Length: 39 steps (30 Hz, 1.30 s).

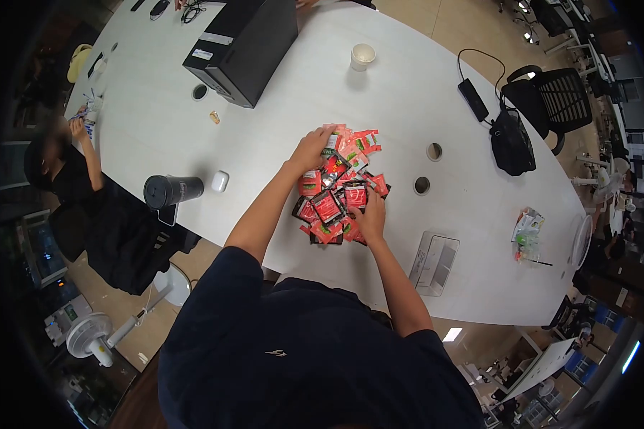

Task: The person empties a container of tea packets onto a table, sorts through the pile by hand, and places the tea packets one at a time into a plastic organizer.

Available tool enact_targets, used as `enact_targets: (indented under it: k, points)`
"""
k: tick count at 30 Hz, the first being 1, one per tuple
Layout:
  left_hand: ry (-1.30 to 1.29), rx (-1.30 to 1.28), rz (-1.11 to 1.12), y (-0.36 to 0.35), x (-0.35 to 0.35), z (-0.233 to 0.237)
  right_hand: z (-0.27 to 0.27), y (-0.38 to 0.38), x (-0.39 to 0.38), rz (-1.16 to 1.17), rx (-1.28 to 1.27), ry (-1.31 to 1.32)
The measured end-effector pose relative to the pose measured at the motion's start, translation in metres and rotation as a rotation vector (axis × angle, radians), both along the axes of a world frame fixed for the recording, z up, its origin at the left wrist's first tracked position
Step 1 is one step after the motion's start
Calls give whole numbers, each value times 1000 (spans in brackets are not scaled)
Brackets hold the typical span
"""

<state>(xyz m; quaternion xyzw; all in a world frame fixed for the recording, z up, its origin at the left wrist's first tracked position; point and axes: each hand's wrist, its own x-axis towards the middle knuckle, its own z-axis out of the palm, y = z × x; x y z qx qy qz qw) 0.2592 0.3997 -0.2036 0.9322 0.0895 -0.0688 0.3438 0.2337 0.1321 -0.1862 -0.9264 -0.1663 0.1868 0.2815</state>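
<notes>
A heap of small red and black snack packets (327, 206) lies on the white table in front of me. Some packets show green and white print. My left hand (312, 150) rests against the heap's upper left side, fingers stretched over the packets there. At the lower right of the heap, my right hand (371, 220) touches the packets with thumb and fingers apart. Neither hand shows a packet gripped clear of the heap, though some fingertips are partly hidden among the wrappers.
On the white table (286, 129) stand a black computer tower (243, 50), a paper cup (363, 56) and a dark tumbler (173, 190). A white earbud case (220, 181), a clear plastic box (434, 263) and a black pouch (512, 143) lie around. Another person (68, 171) sits at left.
</notes>
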Motion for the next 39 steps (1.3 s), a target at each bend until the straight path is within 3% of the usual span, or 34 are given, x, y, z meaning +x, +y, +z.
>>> enact_targets:
  k: [3,5,8,9,10,11,12,13,14,15,17,21,23,27,29,32,36,38,39]
  points:
    - [-93,-177,72,-1,-19,0,-14,-15,3,2,95,-80]
    - [-171,-250,130,-5,-28,15,-12,-17,7,-194,337,261]
    - [-72,-241,244,-16,-43,48,18,-11,12,-243,488,351]
    - [-171,-181,234,-23,-49,55,25,-9,12,-279,523,437]
    - [-271,-121,224,-30,-56,63,9,-11,11,-277,524,438]
    - [-103,-176,223,-38,-63,74,-22,-17,9,-211,531,394]
    - [-103,-174,225,-47,-71,72,-40,-20,7,-146,538,349]
    - [-196,-77,57,-57,-81,66,-12,-10,8,-174,469,310]
    - [-288,23,-112,-66,-90,59,-17,-12,7,-171,471,310]
    - [-289,26,-108,-75,-99,52,-21,-14,8,-222,499,244]
    - [-90,118,-229,-90,-114,43,-19,-18,12,-233,445,81]
    - [8,77,-186,-96,-126,42,-7,-15,39,-122,346,33]
    - [-17,48,-167,-96,-129,42,-7,-1,64,101,211,-264]
    - [-99,1,-56,-94,-135,35,-2,41,117,283,193,-272]
    - [-64,1,-13,-93,-137,40,0,63,133,402,-72,-333]
    - [-47,-28,43,-95,-144,37,5,85,142,399,-212,-158]
    - [109,136,-72,-106,-154,14,-1,85,132,464,-291,-84]
    - [100,170,-67,-110,-154,12,-19,78,132,351,-32,49]
    - [104,166,-65,-111,-155,11,-22,71,132,353,-35,53]
